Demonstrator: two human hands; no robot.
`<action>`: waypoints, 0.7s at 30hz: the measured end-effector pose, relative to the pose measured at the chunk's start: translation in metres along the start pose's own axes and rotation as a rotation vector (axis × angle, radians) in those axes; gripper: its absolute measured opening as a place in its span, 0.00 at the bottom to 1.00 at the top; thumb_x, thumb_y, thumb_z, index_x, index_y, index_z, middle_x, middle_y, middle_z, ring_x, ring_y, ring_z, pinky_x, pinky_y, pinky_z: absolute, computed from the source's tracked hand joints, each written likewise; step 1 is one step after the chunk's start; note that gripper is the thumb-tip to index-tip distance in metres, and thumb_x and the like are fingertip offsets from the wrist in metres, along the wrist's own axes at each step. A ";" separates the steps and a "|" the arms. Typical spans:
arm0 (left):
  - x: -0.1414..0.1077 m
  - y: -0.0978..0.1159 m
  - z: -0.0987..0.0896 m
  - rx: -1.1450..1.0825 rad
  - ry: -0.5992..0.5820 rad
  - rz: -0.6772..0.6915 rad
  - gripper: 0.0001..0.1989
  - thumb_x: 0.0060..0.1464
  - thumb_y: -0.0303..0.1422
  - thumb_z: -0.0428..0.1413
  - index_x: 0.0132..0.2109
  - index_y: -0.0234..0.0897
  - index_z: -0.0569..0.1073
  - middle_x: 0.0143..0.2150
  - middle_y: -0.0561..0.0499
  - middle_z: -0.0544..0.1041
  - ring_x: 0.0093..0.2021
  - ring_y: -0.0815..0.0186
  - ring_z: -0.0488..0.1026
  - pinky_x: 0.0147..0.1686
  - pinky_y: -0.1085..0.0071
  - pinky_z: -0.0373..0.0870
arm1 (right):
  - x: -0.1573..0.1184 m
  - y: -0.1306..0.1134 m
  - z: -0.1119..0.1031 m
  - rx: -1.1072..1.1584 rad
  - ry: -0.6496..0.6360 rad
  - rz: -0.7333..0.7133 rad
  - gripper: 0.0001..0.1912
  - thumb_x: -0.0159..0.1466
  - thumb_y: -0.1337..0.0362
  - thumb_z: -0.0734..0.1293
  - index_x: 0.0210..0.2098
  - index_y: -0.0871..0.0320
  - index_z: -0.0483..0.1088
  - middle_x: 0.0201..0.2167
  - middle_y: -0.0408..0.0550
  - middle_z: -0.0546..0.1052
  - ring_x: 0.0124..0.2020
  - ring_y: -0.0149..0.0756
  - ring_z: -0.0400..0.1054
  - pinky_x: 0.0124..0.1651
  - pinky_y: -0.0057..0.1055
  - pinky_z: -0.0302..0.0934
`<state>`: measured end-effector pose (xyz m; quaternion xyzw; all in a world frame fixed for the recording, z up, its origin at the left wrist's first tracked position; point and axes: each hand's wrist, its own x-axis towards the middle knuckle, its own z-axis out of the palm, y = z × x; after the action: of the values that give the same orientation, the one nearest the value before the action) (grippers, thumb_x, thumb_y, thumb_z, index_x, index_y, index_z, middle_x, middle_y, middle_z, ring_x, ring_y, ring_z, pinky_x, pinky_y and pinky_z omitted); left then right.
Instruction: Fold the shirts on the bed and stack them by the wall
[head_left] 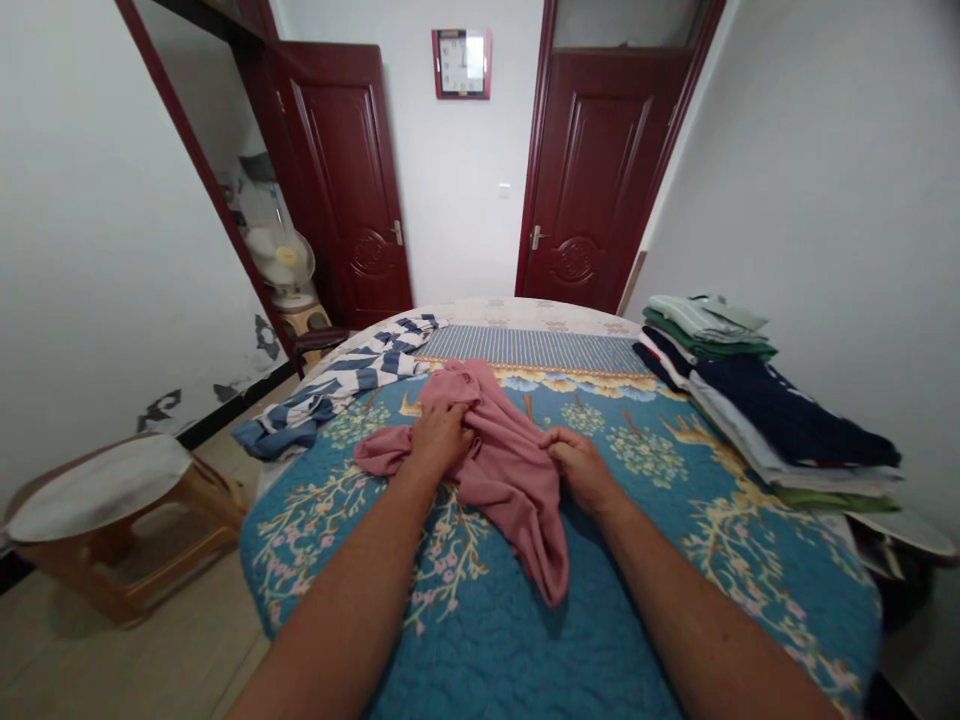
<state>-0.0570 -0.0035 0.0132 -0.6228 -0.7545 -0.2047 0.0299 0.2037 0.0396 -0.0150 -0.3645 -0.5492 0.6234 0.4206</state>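
A crumpled pink garment [517, 475] lies on the blue patterned cloth [480, 660] that covers the table, its exact kind hidden by the folds. My left hand [441, 437] rests on its upper left part, the fingers curled into the fabric. At the garment's right edge, my right hand [579, 465] pinches the fabric between thumb and fingers. One pink end sticks out to the left of my left wrist, and another hangs toward me, below my right hand.
A blue-and-white striped garment [352, 370] lies along the table's left edge. Folded clothes stand in stacks at the right, a navy one [795, 410] on the nearer stack and a pale green one [705, 318] on the farther. A stool [112, 490] stands at the left.
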 end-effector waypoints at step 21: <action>0.005 -0.012 -0.012 -0.066 -0.191 0.130 0.06 0.56 0.34 0.64 0.41 0.40 0.82 0.48 0.41 0.84 0.50 0.51 0.80 0.49 0.62 0.72 | -0.008 -0.012 0.006 0.146 -0.072 0.117 0.30 0.52 0.60 0.81 0.54 0.50 0.78 0.49 0.45 0.85 0.43 0.40 0.78 0.44 0.34 0.72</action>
<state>-0.0717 -0.0051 0.0224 -0.6876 -0.7050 -0.1666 -0.0495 0.2029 0.0305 -0.0021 -0.3418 -0.4949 0.6979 0.3889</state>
